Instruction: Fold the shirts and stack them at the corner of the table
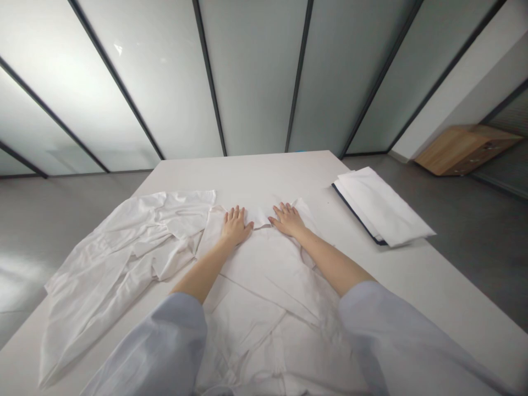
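Observation:
A white garment [268, 264] is spread over the table in front of me, its collar end pointing away and its near part wrinkled. My left hand [235, 226] lies flat on the left of that end, fingers apart. On the opposite side my right hand [289, 220] rests palm down with its fingers spread. Between the two hands a small dark gap shows at the collar. Both hands press on the cloth without gripping it. What kind of garment it is, I cannot tell for certain.
To the left, a second crumpled white cloth [127, 247] covers part of the white table [256, 173]. A folded white stack [383, 206] with a dark layer beneath lies at the right edge. Beyond stand frosted glass panels [256, 77] and a wooden cabinet [462, 149].

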{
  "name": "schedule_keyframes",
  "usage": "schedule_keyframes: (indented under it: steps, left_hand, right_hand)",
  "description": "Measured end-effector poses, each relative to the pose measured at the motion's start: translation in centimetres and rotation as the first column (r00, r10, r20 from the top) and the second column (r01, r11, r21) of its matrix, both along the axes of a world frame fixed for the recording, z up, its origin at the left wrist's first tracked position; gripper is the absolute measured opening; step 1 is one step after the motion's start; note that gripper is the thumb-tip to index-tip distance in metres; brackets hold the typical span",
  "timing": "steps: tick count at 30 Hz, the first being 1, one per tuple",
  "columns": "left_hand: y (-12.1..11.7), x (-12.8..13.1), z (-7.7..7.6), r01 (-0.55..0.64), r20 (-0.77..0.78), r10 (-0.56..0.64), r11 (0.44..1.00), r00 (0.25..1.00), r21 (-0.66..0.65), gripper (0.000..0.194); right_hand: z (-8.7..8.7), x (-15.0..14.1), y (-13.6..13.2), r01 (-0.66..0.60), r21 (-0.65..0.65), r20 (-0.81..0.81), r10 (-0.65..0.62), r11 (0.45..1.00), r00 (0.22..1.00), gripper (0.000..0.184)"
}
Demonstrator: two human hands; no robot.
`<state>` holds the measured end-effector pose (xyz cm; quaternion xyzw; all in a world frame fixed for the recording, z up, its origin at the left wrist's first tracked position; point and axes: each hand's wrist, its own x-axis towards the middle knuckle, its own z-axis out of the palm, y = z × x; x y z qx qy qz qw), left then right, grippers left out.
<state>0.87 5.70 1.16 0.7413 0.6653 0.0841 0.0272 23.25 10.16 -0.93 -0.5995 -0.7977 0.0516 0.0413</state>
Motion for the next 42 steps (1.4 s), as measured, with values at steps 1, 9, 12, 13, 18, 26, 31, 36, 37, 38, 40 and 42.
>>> schedule_keyframes:
  steps: [1,9,12,13,18,26,31,36,37,38,40,42]
  left_hand:
    - [-0.5,0.3,0.3,0.009,0.004,-0.009,1.000,1.000,-0.017,0.071]
    - [-5.8,3.0,0.1,0.082,-0.039,-0.095,0.964,0.995,-0.252,0.081]
    - [-5.5,3.1,-0.7,0.082,-0.052,-0.094,0.976,0.994,-0.202,0.082]
    - [-5.0,3.0,-0.9,0.081,-0.050,-0.092,0.980,0.994,-0.184,0.082]
    - [-1.0,2.7,-0.6,0.084,-0.034,-0.091,0.981,0.995,-0.174,0.082]
    - [2.9,4.1,0.7,0.054,-0.023,-0.055,0.998,0.998,-0.010,0.070]
    - [-1.2,3.8,1.3,0.081,-0.019,-0.082,0.996,0.996,-0.044,0.062]
    - [-5.4,2.5,-0.1,-0.001,-0.076,-0.010,0.989,0.997,-0.149,0.074]
    - [-5.7,2.3,-0.4,-0.007,-0.084,-0.004,0.990,0.996,-0.139,0.075]
    - [-5.9,2.2,-0.6,-0.010,-0.088,-0.001,0.992,0.996,-0.122,0.076]
    - [-5.6,2.1,-1.0,-0.014,-0.087,0.005,0.995,0.996,-0.096,0.077]
    - [-4.7,2.2,-1.1,-0.015,-0.079,0.007,0.996,0.997,-0.092,0.078]
  right_hand:
    - [0.0,0.0,0.1,0.001,-0.002,-0.002,-0.001,1.000,1.000,0.076]
    - [0.9,0.3,2.4,0.017,0.019,-0.038,-0.016,1.000,0.999,0.066]
    - [1.2,0.7,2.7,0.017,0.074,-0.091,-0.010,0.997,0.996,0.060]
    - [1.3,1.0,2.5,0.009,0.100,-0.111,0.002,0.995,0.994,0.059]
    - [1.6,2.0,-2.3,-0.107,0.157,-0.107,0.125,0.982,0.986,0.060]
    - [0.4,1.4,-7.9,0.010,-0.069,0.028,-0.008,0.998,1.000,0.080]
    - [0.5,1.5,-3.7,0.035,-0.045,0.023,-0.034,0.998,0.999,0.080]
    - [1.4,1.4,0.9,0.039,-0.049,0.018,-0.038,0.998,0.999,0.073]
    - [1.6,1.3,1.4,0.032,-0.047,0.018,-0.031,0.998,0.999,0.072]
    - [1.8,1.1,1.8,0.025,-0.041,0.017,-0.024,0.999,1.000,0.071]
    - [2.1,0.8,2.0,0.010,-0.014,0.012,-0.010,1.000,1.000,0.070]
    - [2.3,0.5,1.2,-0.019,0.036,-0.002,0.019,0.999,1.000,0.069]
